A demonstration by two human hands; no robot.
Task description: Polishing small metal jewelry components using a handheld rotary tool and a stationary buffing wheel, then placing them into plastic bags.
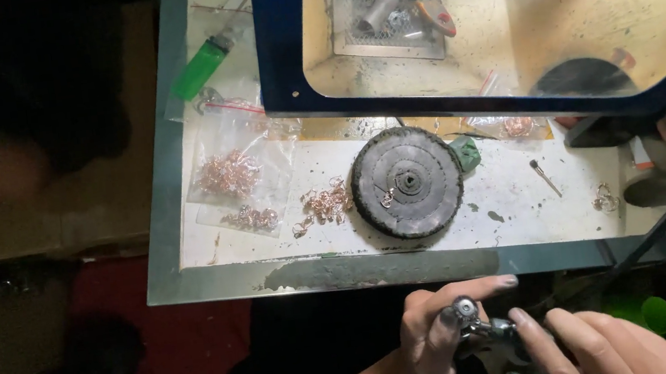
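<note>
One head-worn camera looked steeply down from above the person's seat, facing forward across the white surface [517, 191] toward a blue-framed cabinet window [498, 18] at the top edge. It sat close; both hands appeared only at the bottom edge, partly cropped.

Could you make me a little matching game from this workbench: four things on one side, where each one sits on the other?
Things:
1 lighter
2 buffing wheel
3 loose rings
4 metal tool

Places:
A in both hands
B middle of the bench
C far left corner
D just left of the wheel

Pairs: 1-C, 2-B, 3-D, 4-A
</note>
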